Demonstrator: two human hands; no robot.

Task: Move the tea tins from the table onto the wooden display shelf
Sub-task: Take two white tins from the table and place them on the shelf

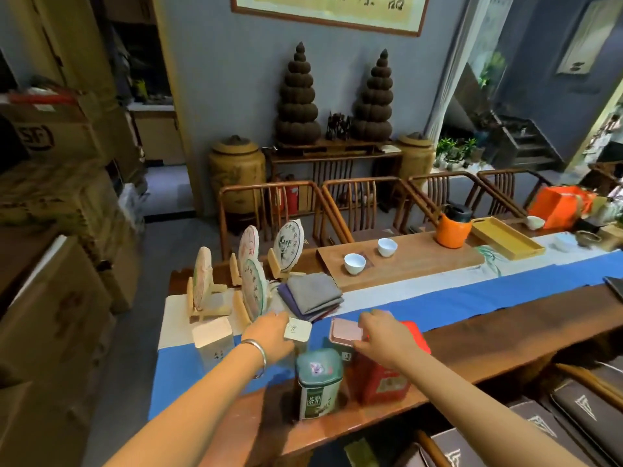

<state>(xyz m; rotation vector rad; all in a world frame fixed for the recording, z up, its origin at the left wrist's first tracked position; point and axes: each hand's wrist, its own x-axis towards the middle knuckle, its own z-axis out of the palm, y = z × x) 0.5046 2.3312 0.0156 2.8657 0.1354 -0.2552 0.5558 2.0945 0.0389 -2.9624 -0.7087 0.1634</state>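
A long wooden table (505, 345) runs across the view, covered in part by a blue runner (455, 298). A wooden tea board (414, 261) at the far side carries two white cups (354, 263). Round tea cakes (253, 288) stand upright on small stands at the left end, beside folded cloths (312, 294).

Near the front edge stand the tins: a red tin (381, 379), a green tin (318, 382) just left of it, and a white tin (213, 337) further left.

The right hand (384, 335) grips a pink-lidded tin (345, 332) from above. The left hand (269, 335) closes on a pale-lidded tin (298, 331), its body largely hidden. A bangle (257, 352) sits on the left wrist.
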